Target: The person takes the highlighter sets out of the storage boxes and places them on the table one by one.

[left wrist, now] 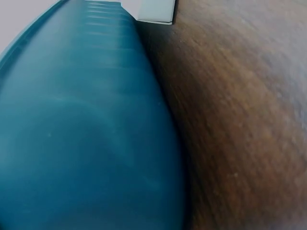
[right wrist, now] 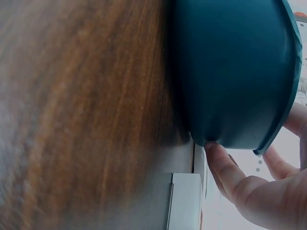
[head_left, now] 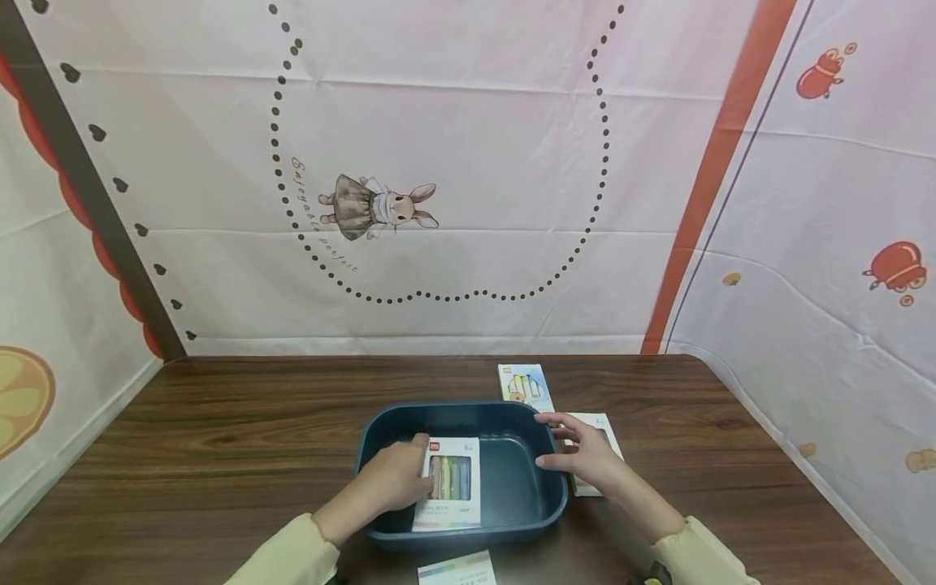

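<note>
A dark blue plastic bin (head_left: 512,532) sits on the wooden table. My left hand (head_left: 391,479) reaches over its left side and grips the left edge of a white crayon box (head_left: 449,516), whose window shows several coloured sticks. The box lies tilted inside the bin's left half. At the bin's right rim my right hand (head_left: 588,459) has its thumb and index finger over the edge, other fingers outside. In the right wrist view, one of the right hand's fingers (right wrist: 220,160) touches the bin's outer wall (right wrist: 235,72). Only the bin's side (left wrist: 86,134) fills the left wrist view; that hand is hidden there.
Behind the bin's right corner lies a white box with a picture of pens (head_left: 526,386). Another white box (head_left: 610,431) is partly under the right hand. A third one (head_left: 459,569) lies before the bin, cut off by the frame. Printed cloth (head_left: 475,162) hangs behind the table (head_left: 256,455).
</note>
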Demonstrator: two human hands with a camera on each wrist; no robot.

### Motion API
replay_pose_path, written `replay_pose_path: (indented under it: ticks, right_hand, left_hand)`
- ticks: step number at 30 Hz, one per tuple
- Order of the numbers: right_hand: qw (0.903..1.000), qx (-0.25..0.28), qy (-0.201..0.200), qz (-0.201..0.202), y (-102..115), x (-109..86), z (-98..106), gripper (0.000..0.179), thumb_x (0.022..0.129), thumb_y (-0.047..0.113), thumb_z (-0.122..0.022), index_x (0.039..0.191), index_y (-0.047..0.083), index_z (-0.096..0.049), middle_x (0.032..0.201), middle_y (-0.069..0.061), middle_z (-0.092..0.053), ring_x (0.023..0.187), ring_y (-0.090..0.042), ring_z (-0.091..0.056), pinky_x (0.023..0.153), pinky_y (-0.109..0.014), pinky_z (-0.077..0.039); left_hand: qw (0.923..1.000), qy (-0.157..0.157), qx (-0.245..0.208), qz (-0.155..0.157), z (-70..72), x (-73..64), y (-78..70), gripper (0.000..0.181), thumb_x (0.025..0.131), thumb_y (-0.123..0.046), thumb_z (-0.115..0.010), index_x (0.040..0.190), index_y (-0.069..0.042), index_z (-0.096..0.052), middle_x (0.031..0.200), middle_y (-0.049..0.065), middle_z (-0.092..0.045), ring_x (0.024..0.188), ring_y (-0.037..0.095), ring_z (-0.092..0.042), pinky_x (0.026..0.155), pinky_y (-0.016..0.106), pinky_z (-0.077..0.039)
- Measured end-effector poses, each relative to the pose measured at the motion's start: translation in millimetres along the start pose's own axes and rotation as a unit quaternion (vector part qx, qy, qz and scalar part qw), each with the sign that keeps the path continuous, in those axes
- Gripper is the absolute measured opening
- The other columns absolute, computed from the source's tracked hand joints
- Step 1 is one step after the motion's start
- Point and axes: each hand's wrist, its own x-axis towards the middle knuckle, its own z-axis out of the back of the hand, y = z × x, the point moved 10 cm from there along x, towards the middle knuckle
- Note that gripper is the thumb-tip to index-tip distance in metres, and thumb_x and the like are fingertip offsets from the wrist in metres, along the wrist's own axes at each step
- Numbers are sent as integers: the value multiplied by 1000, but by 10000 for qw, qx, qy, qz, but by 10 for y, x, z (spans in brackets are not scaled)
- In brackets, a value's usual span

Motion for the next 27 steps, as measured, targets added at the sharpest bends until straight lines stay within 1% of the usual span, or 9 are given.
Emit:
replay_pose_path:
  ticks: [4,9,12,14,17,19,22,25,27]
  right_hand:
    - [10000,29,11,-17,6,-6,-6,55,73,9,-75,124,15,-54,126,-19,-50,116,-38,-44,75,-52,-49]
    - [10000,15,-5,-25,5,-4,-3,55,73,9,-75,123,15,-54,125,-19,-51,116,-38,-45,74,-50,-50]
    - [10000,-23,-23,-17,10,-3,-2,55,73,9,-75,123,15,-54,125,-18,-51,116,-37,-45,75,-50,-50]
    - [10000,-42,-37,-8,14,-3,-3,54,73,9,-75,123,15,-54,125,-18,-51,115,-37,-45,77,-50,-50]
    - [10000,-68,-49,13,19,-2,-2,54,73,9,-75,122,15,-54,125,-18,-50,113,-38,-47,78,-50,-49]
    - [10000,-71,-49,16,20,0,-1,54,73,9,-75,122,15,-54,126,-17,-50,112,-38,-48,79,-50,-49]
    - [10000,-57,-47,15,18,1,0,54,73,9,-75,122,14,-54,126,-17,-50,112,-37,-48,79,-49,-49]
    - [10000,-47,-47,13,11,2,0,54,73,9,-75,122,14,-54,125,-18,-50,113,-37,-47,79,-49,-49]
    - [10000,-50,-51,11,7,2,0,55,73,9,-75,123,14,-54,125,-18,-50,114,-37,-46,79,-49,-49]
  left_hand:
    - [9994,-337,66,-36,72,-5,-10,59,77,-15,-69,126,9,-44,99,20,-62,72,21,-57,67,41,-51]
    - [9975,-676,167,-85,190,-16,-23,58,76,-15,-71,124,7,-47,97,19,-62,74,21,-57,69,42,-51]
    - [9967,-785,119,-141,234,-21,-25,56,77,-17,-71,122,8,-49,98,20,-62,76,22,-58,69,42,-51]
    - [9970,-747,-51,-191,235,-15,-14,55,78,-17,-70,122,8,-49,87,16,-63,70,20,-57,62,38,-51]
    - [9968,-553,-499,-293,226,-6,-4,53,78,-15,-69,124,4,-49,82,10,-63,66,16,-55,56,31,-48]
    - [9945,-307,-925,-389,210,-4,-2,51,79,-12,-66,125,1,-49,83,9,-63,66,14,-55,54,28,-46]
    - [9869,38,-1502,-583,203,-18,-26,45,79,-6,-63,123,-6,-53,94,14,-62,72,17,-57,55,29,-47]
    - [9782,356,-1940,-649,190,-38,-40,41,80,-5,-62,120,-9,-56,94,14,-60,72,18,-56,55,30,-46]
    - [9729,527,-2168,-607,167,-44,-36,40,81,-5,-62,120,-10,-57,93,12,-59,72,18,-55,56,29,-46]
